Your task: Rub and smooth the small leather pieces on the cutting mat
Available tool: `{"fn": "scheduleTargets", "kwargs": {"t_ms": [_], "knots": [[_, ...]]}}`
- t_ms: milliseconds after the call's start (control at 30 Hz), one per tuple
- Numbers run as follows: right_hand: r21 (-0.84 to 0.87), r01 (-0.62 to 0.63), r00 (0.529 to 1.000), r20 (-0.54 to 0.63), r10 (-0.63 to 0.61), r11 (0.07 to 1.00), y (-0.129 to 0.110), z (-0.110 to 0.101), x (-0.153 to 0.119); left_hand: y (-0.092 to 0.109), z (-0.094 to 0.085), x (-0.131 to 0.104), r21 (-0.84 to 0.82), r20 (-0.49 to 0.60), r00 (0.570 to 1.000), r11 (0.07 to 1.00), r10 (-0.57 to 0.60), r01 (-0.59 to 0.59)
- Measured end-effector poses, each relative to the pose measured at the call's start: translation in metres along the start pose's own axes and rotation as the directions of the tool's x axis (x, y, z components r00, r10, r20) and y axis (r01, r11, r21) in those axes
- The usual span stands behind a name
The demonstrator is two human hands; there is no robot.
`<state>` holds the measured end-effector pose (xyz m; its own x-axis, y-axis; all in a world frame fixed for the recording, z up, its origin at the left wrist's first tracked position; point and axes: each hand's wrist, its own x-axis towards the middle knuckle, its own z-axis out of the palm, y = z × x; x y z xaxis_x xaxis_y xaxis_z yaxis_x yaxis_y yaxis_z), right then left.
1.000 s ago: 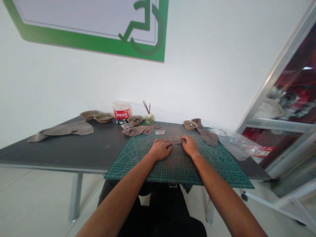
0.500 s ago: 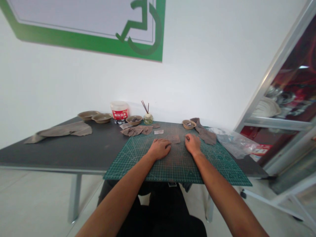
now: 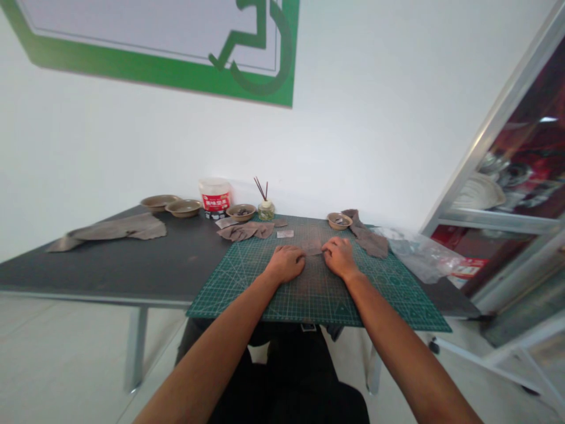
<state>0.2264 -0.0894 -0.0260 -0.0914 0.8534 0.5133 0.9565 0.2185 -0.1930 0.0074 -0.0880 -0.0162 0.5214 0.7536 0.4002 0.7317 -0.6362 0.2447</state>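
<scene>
"Where is the thin, brownish-grey rectangular sheet (image 3: 313, 247)?"

"Flat on the green cutting mat with white grid lines (image 3: 247, 282), between your two hands."

"What is your left hand (image 3: 286, 264) doing?"

"It lies palm down on the mat, fingers together, just beside the sheet's left edge. Whether its grip holds anything, I cannot tell."

"And your right hand (image 3: 339, 257)?"

"Its fingers bend at the sheet's right edge; I cannot tell if its grip is closed on it."

"What lies beyond them?"

"A small, pale grey rectangular piece (image 3: 285, 234) lies on the mat, past your left hand. Near it you have a crumpled grey-brown cloth-like piece (image 3: 247, 231). At the back of the dark table (image 3: 132, 274) stands a round glass jar with dark sticks (image 3: 266, 211), beside a shallow brown bowl of dark bits (image 3: 241, 219)."
</scene>
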Motion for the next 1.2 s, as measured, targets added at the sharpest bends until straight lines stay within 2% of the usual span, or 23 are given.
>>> {"fn": "scheduleTargets", "kwargs": {"t_ms": [167, 400, 600, 1200], "knots": [[-0.028, -0.042, 0.999, 0.002, 0.042, 0.999, -0.006, -0.004, -0.004, -0.001, 0.001, 0.001, 0.005, -0.002, 1.0, 1.0, -0.003, 0.003], [0.0, 0.041, 0.997, 0.06, -0.041, 0.999, -0.013, -0.005, -0.006, -0.001, 0.001, 0.0, 0.014, -0.007, 1.0, 1.0, 0.005, -0.005], [0.013, 0.014, 0.999, 0.042, -0.015, 1.0, -0.01, -0.001, -0.006, -0.001, 0.0, 0.0, 0.014, -0.001, 1.0, 1.0, 0.006, -0.006], [0.11, 0.101, 0.994, 0.035, -0.105, 0.989, -0.006, -0.001, -0.001, -0.001, 0.0, 0.0, 0.026, -0.004, 1.0, 1.0, 0.011, -0.011]]}}
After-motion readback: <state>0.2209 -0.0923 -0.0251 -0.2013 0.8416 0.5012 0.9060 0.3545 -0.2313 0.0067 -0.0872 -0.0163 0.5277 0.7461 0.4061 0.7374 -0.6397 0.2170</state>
